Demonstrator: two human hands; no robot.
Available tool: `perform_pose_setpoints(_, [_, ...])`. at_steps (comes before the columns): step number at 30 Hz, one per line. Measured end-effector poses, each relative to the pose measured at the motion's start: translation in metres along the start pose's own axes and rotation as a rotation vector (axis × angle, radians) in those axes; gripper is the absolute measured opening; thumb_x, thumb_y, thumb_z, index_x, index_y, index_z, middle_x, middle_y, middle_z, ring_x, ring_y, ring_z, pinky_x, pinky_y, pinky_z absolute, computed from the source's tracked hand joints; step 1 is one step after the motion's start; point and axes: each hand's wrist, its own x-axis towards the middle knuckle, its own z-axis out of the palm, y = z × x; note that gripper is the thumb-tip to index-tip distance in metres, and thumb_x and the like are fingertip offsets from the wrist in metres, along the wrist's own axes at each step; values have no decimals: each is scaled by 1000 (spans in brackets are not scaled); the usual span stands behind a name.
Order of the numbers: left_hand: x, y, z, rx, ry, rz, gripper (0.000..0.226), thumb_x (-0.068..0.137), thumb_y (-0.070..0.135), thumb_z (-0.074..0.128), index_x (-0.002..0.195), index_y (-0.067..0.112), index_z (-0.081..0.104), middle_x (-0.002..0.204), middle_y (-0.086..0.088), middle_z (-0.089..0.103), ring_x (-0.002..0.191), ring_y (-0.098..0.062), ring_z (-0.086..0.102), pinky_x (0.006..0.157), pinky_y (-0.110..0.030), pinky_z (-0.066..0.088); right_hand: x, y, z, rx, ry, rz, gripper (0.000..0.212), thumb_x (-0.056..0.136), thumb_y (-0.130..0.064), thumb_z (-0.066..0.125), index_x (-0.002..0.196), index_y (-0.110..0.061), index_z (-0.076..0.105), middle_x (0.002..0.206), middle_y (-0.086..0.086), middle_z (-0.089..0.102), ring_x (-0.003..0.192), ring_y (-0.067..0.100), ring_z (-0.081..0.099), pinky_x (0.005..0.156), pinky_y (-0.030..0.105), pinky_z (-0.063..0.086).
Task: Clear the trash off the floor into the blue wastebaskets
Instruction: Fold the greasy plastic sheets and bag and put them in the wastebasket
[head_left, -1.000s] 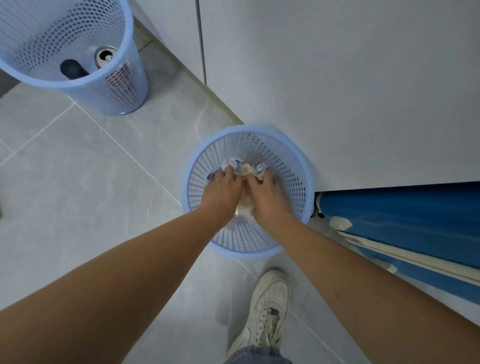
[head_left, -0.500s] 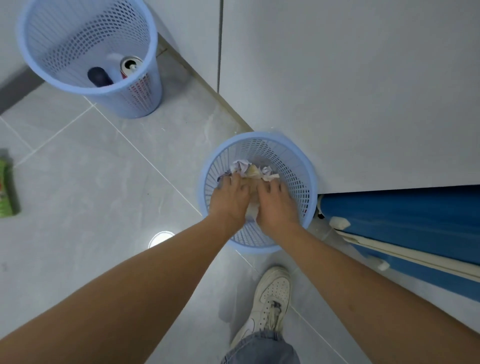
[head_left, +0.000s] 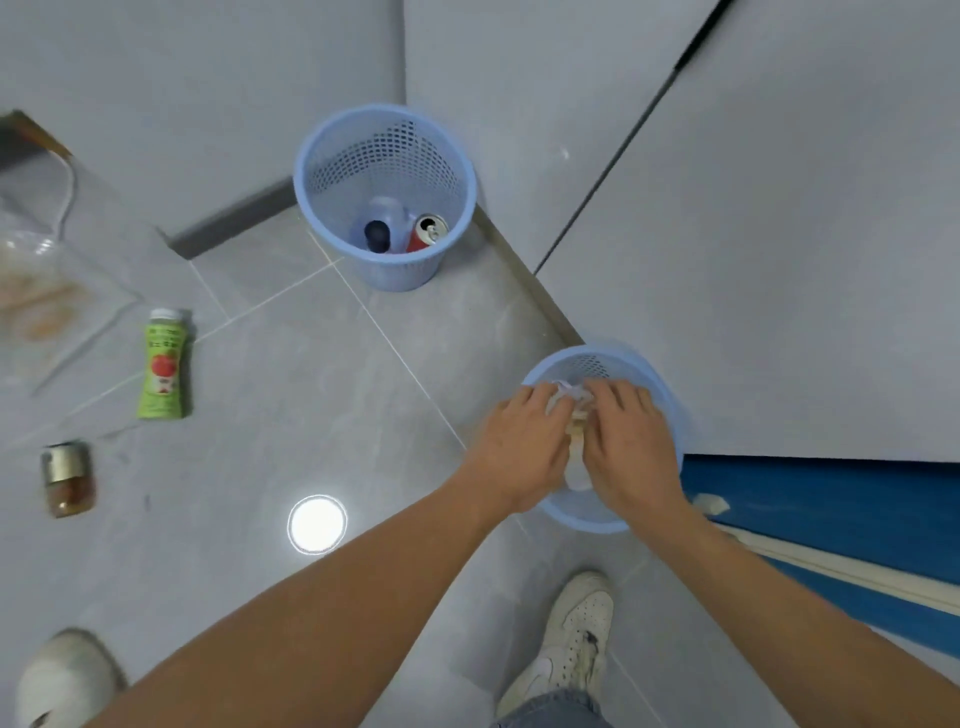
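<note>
Both my hands are over the near blue wastebasket (head_left: 670, 410), which stands against the grey wall. My left hand (head_left: 519, 447) and my right hand (head_left: 628, 447) press together on a wad of crumpled paper (head_left: 569, 397) inside its mouth. A second blue wastebasket (head_left: 384, 150) stands farther back in the corner; it holds a red can (head_left: 426, 234) and a dark-capped bottle (head_left: 378, 235). On the floor at the left lie a green bottle (head_left: 163, 366) and a small jar with a metal lid (head_left: 68, 478).
A clear plastic bag or container (head_left: 41, 291) lies blurred at the far left. A blue object with a white rail (head_left: 831, 514) lies on the floor at the right. My white shoes (head_left: 571, 644) stand below my arms. A ceiling light reflects off the tiles.
The view has swung left and pulled back, so the far basket, green bottle and jar now show. My hands stay together on the paper in the near basket.
</note>
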Motion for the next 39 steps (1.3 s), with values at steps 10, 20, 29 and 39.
perform_pose_setpoints(10, [-172, -153, -154, -31, 87, -354, 20, 99, 29, 45, 108, 15, 57, 105, -8, 59, 101, -31, 55, 72, -42, 43, -1, -237, 13, 121, -152, -276, 26, 86, -4, 61, 108, -19, 64, 96, 2, 67, 89, 26, 65, 75, 41, 54])
perform_pose_setpoints(20, [-411, -338, -247, -46, 21, -830, 27, 100, 32, 39, 118, 18, 55, 108, -4, 62, 103, -29, 58, 70, -37, 44, -3, -517, 84, 130, -482, -236, 20, 94, -19, 52, 112, -23, 61, 99, 0, 66, 89, 23, 64, 77, 36, 52])
perform_pose_setpoints(29, [-424, -424, -179, -183, -7, -1049, 28, 99, 34, 41, 119, 20, 55, 107, -4, 63, 103, -29, 61, 79, -39, 52, 71, -567, 178, 52, -485, -205, 32, 93, -27, 55, 125, -18, 53, 116, 11, 62, 106, 36, 61, 87, 43, 51])
perform_pose_setpoints(39, [-340, -536, -59, -210, 6, -1238, 43, 97, 42, 45, 132, 19, 41, 123, -9, 49, 107, -33, 54, 70, -38, 40, 207, -554, 292, 58, -378, -154, 58, 92, -44, 58, 144, -30, 35, 132, 12, 41, 105, 42, 61, 89, 49, 53])
